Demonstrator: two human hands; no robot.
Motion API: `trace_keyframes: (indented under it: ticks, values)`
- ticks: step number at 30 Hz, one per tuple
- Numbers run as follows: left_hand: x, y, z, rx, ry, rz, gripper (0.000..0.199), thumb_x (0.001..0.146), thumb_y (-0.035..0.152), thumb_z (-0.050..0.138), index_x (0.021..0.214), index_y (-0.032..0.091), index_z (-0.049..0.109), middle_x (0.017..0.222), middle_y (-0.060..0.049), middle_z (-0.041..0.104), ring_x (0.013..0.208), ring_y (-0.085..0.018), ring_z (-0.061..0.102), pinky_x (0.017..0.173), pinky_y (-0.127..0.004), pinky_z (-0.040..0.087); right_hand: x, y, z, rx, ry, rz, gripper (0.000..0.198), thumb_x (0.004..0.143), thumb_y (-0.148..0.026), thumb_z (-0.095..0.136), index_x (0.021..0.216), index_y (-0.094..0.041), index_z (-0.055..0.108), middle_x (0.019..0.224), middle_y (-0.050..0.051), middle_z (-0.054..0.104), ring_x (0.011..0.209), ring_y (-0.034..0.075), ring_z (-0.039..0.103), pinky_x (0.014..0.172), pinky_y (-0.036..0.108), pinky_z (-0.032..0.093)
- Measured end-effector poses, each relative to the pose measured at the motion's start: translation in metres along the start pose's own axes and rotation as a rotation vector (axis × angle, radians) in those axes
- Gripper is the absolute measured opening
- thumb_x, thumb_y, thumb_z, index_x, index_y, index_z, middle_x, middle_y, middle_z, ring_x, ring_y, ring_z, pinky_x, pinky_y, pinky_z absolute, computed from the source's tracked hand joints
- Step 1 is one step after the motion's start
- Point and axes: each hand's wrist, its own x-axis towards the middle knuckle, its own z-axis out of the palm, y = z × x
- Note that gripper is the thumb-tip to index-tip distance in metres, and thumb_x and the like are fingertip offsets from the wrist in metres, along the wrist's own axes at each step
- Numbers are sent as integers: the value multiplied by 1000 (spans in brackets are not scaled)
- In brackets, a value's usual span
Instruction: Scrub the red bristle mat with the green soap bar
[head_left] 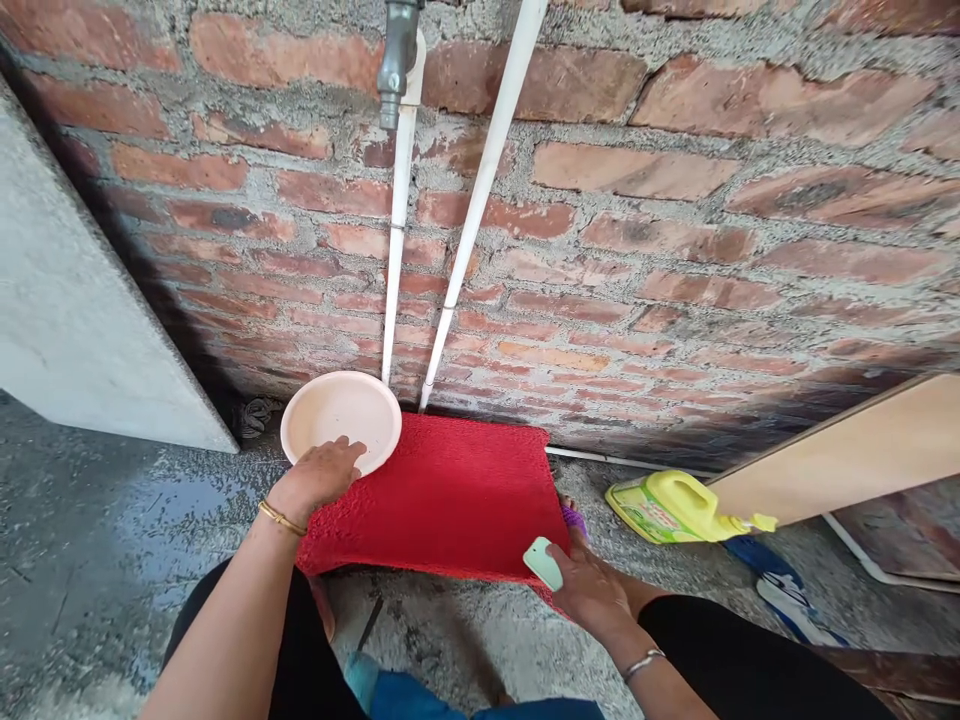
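Observation:
My left hand (pixel 319 475) grips the near rim of a pale pink plastic plate (pixel 341 415), held over the back left corner of a red mat (pixel 442 500) on the floor. My right hand (pixel 589 590) rests at the mat's front right corner and holds a small mint-green soap-like piece (pixel 542 562). A purple thing (pixel 574 518) peeks out just behind that hand. A grey tap (pixel 395 60) sticks out of the brick wall (pixel 675 230) above the plate.
Two white pipes (pixel 465 230) run down the wall to the mat. A yellow-green detergent jug (pixel 671 507) lies on its side to the right, beside a leaning board (pixel 847 455) and a blue sandal (pixel 787 590). The wet concrete floor (pixel 112 540) spreads left, under a grey slab (pixel 67 300).

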Motion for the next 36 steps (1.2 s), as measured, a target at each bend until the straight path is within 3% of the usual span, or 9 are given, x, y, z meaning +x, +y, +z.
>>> trace_keyframes:
  ticks: [3,8,13,17,21,27,30,33,36]
  values:
    - [-1,3,-3,-8,-16,-7,48,94,21,39,141,20,47,137,-14,56,128,-26,54,106,-42,43,1,-41,-20,13,-71,-17,63,76,-17,57,138,-29,55,132,12,61,121,29,59,99,40,44]
    - [0,6,-6,-12,-17,-16,49,94,19,40,142,17,47,143,-16,52,131,-26,53,109,-42,41,10,-119,-47,121,-26,-198,66,73,-15,59,138,-24,54,138,15,57,124,32,55,102,41,41]
    - [8,2,2,-14,2,-8,47,94,20,41,140,20,49,140,-14,56,129,-26,55,108,-43,43,21,-205,-47,162,-21,-474,63,73,-18,58,135,-27,53,136,11,55,123,29,54,105,42,37]
    - [12,-1,10,-8,16,-36,49,94,20,40,142,20,48,147,-15,51,134,-27,51,111,-44,40,32,-232,-40,162,-42,-568,61,76,-16,56,137,-25,53,140,13,52,128,30,51,110,45,33]
    - [12,-1,11,4,-7,-45,51,95,22,39,145,22,46,152,-14,46,138,-27,46,113,-43,38,47,-185,-36,184,-43,-484,64,76,-13,55,138,-27,53,143,12,51,131,28,49,111,43,31]
    - [12,6,7,10,-54,-62,53,96,23,35,149,22,41,156,-13,40,143,-26,39,116,-45,34,56,-37,-37,121,-54,-90,72,73,-11,60,142,-29,50,139,11,55,125,28,55,104,39,39]
    - [14,10,9,17,-71,-58,54,95,23,35,149,22,41,156,-14,39,144,-26,38,116,-45,33,50,20,-44,48,-20,91,61,76,-5,53,134,-24,60,132,16,59,119,32,59,99,43,43]
    - [16,12,14,40,-69,-44,54,94,21,37,148,20,42,155,-15,41,142,-26,40,114,-44,36,45,43,-53,43,15,136,53,78,-4,50,125,-22,66,127,20,62,117,36,60,96,49,43]
    - [19,16,18,74,-66,-30,53,93,19,37,145,21,45,152,-14,46,139,-25,46,111,-43,39,49,34,-61,59,7,93,58,76,-4,55,130,-24,63,133,18,58,125,36,54,100,46,41]
